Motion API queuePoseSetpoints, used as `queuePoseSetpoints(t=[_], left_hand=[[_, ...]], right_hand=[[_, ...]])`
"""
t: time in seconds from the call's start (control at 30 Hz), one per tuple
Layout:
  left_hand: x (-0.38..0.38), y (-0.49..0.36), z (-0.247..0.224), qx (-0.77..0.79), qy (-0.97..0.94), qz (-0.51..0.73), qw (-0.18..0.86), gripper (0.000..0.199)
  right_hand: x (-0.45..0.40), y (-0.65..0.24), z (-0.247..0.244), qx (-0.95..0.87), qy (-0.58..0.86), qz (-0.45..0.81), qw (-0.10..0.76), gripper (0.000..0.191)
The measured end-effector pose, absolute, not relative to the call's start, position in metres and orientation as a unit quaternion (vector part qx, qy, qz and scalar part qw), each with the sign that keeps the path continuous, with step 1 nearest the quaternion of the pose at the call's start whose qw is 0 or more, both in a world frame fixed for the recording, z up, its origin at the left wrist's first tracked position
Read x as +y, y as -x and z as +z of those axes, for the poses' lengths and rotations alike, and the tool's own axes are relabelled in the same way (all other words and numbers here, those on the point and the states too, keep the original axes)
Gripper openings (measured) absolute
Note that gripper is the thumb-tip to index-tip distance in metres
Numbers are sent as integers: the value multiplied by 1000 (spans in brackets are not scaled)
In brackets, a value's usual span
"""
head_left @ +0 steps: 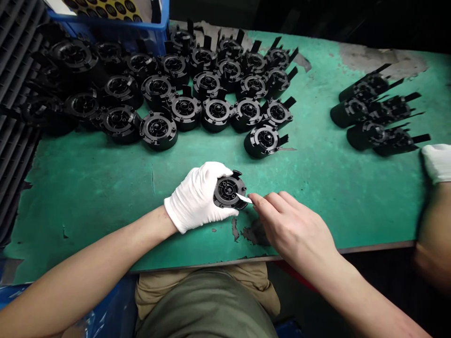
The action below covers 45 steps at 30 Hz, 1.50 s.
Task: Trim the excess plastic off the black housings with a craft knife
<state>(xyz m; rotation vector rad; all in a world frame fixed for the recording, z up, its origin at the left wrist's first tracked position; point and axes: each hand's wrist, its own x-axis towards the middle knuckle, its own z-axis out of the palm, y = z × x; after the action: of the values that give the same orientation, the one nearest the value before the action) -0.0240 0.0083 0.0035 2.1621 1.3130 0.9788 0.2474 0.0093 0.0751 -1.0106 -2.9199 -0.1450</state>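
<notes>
1. Green worn bench top [88,197], paint peeled in patches, one dark patch [255,233] near the front edge, right under my right hand.
2. My gloved left hand [197,197] is clamped on a round black plastic housing [229,191], fingers wrapped around its rim, face tilted up toward me. Housing sits in the air just above the bench top, near the front edge, about mid-bench.
3. My bare right hand [292,225] has its fingertips together on a white sliver [244,198], tip against the housing's face at the lower right. Too small to tell if it's a blade or film.
4. Good grip here: left hand firm, well back from the spot being worked, right fingertips short on the sliver, both wrists low and near the front edge.
5. Room: green shows between my hands and the rows beyond. Nearest loose housing [262,141] sits just past my right fingers, further up the bench.
6. Back left: packed rows of black housings [185,110], up against a blue crate [105,26] at the back edge and a ribbed black rack [14,94] along the left edge.
7. Right side: more housings on their sides [373,112]. Someone else's white-gloved hand [437,163] rests at the right edge, not mine.
</notes>
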Motion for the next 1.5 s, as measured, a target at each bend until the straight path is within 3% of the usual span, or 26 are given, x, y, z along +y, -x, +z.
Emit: queuePoseSetpoints(t=[0.27, 0.63, 1.1, 1.27, 1.5], left_hand=[[9, 22, 6, 486, -769, 347, 228, 86], [8, 20, 7, 490, -768, 349, 220, 81], [9, 14, 5, 509, -748, 348, 246, 80], [9, 14, 3, 504, -743, 359, 255, 89], [7, 17, 3, 492, -745, 366, 264, 94]], right_hand=[[16, -245, 75, -943, 325, -68, 8, 44], [8, -237, 68, -927, 366, -77, 32, 32], [4, -235, 65, -915, 391, -98, 15, 33], [2, -239, 65, -914, 394, -80, 60, 29], [11, -258, 65, -874, 455, 43, 167, 31]])
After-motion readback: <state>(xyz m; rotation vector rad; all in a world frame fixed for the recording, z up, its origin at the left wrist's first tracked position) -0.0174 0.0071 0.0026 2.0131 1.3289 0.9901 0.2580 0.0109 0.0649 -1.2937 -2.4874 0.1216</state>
